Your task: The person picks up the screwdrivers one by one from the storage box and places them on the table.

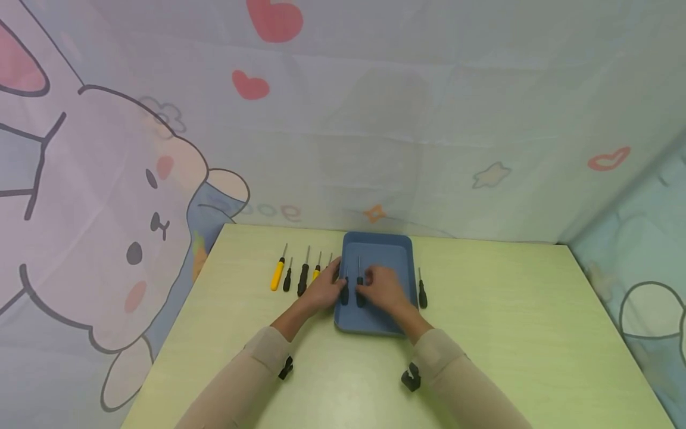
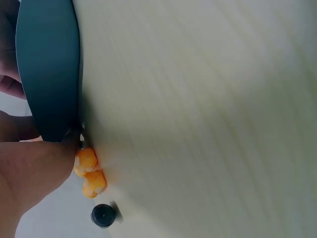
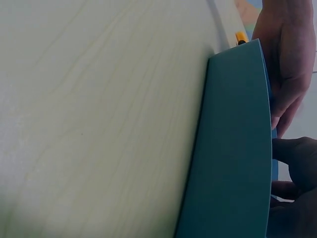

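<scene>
My left hand [image 1: 323, 292] holds the left wall of a blue-grey tray [image 1: 375, 325], with the thumb over the rim and a finger outside it. Inside the tray my right hand [image 1: 384, 290] pinches the dark handle of a screwdriver [image 1: 360, 299], whose shaft points away from me. Just left of it lies another dark screwdriver [image 1: 345, 296], close to my left thumb. In the left wrist view the tray's wall [image 2: 49, 64] passes between the left hand's thumb and finger. The right wrist view shows the tray's outer side [image 3: 233, 144], which hides part of the fingers.
Left of the tray several screwdrivers stand in a row, among them a yellow-handled one [image 1: 277, 275] and a large black one [image 1: 303, 280]; the left hand partly covers the row. A black screwdriver [image 1: 423, 296] lies right of the tray. A printed cloth wall [image 1: 455, 119] rises behind the table [image 1: 509, 333].
</scene>
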`<action>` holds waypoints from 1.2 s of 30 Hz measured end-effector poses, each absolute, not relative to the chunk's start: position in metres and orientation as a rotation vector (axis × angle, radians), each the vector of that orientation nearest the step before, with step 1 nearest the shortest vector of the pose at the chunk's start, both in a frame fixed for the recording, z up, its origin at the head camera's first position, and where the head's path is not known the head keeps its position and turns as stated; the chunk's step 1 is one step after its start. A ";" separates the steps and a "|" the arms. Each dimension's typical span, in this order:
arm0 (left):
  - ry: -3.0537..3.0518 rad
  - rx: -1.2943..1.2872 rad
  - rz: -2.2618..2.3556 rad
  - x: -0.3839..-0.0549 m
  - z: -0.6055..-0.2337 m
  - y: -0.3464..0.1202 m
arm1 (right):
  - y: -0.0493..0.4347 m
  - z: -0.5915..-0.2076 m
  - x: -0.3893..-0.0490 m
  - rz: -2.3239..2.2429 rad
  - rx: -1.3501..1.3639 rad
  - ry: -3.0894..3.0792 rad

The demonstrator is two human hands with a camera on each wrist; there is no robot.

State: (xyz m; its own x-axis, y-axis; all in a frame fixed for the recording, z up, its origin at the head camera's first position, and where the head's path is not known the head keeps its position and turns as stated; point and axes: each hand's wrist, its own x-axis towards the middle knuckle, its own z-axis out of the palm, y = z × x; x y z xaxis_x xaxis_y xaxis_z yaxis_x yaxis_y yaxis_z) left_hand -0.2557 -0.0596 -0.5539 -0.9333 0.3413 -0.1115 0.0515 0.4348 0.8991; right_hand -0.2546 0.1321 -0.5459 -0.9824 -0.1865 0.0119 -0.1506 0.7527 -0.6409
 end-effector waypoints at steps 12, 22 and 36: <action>2.407 0.325 1.482 -0.258 -0.551 -0.060 | 0.122 -0.543 -0.259 -0.917 -0.263 2.940; 2.416 0.327 1.476 -0.257 -0.555 -0.060 | 0.113 -0.542 -0.256 -0.817 -0.220 2.980; 2.417 0.338 1.480 -0.255 -0.555 -0.060 | 0.112 -0.552 -0.257 -0.894 -0.148 2.976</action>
State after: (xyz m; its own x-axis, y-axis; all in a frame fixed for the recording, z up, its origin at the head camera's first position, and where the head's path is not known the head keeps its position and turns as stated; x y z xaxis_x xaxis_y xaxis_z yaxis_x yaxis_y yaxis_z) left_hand -0.2551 -0.0599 -0.5548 -0.9316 0.3432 -0.1200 0.0492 0.4459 0.8937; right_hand -0.2567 0.1124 -0.5525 -0.9950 -0.0997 -0.0024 -0.0819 0.8303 -0.5512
